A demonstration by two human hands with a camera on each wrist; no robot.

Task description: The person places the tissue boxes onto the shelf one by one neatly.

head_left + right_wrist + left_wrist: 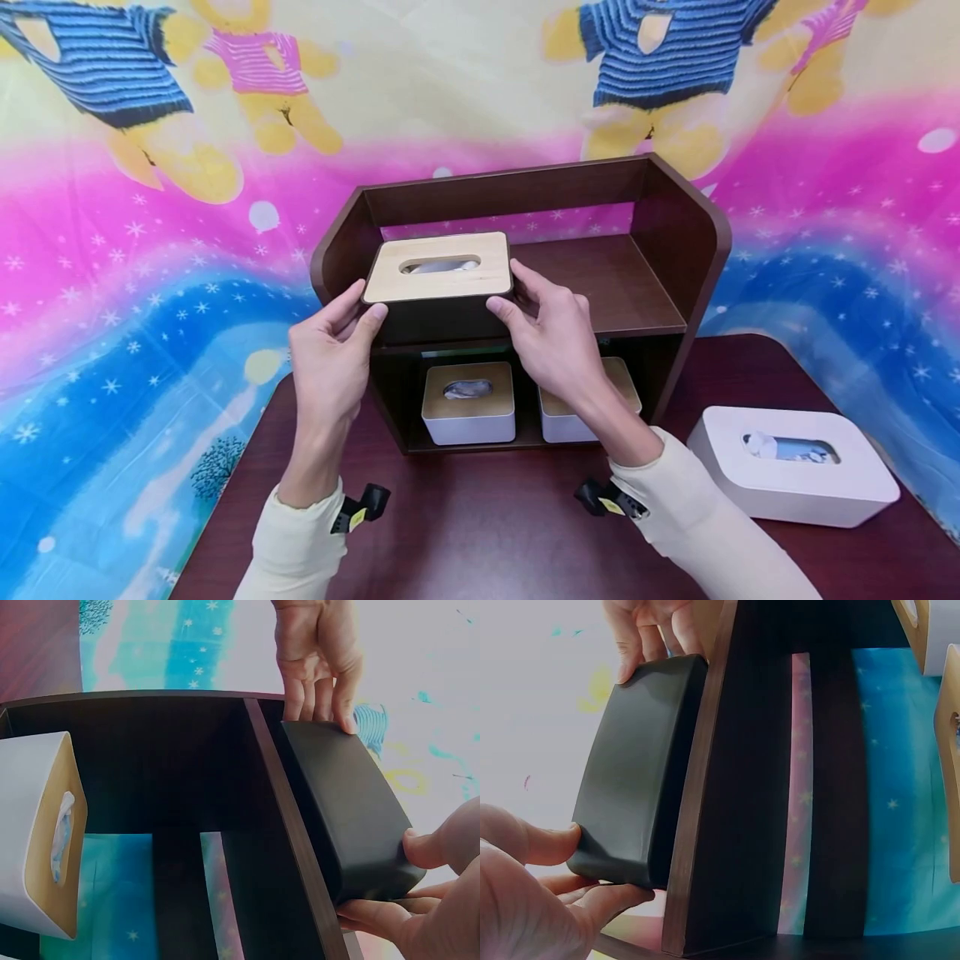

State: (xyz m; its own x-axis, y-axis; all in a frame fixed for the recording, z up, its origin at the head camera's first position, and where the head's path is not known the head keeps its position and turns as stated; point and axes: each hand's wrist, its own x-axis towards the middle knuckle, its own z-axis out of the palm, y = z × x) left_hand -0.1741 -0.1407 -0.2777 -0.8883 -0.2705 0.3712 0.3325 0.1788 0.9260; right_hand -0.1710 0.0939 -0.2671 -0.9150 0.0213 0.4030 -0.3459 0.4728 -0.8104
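Both hands hold a black tissue box with a pale wooden lid (480,282) over the left part of the upper shelf (622,283). At its left end, the left hand (330,358) grips it with the thumb on the front corner and fingers along the side. My right hand (558,337) grips the right end the same way. Seen from the left wrist, the black box (634,772) is close to the shelf's front edge (694,802). The right wrist view also shows the box (349,802) right by that edge.
Below, in the lower compartment, stand a white tissue box with a wooden lid (468,404) and a similar box (626,383), partly hidden by the right forearm. A larger all-white tissue box (795,462) sits on the dark red table (480,533) at right. Patterned cloth (465,92) hangs behind.
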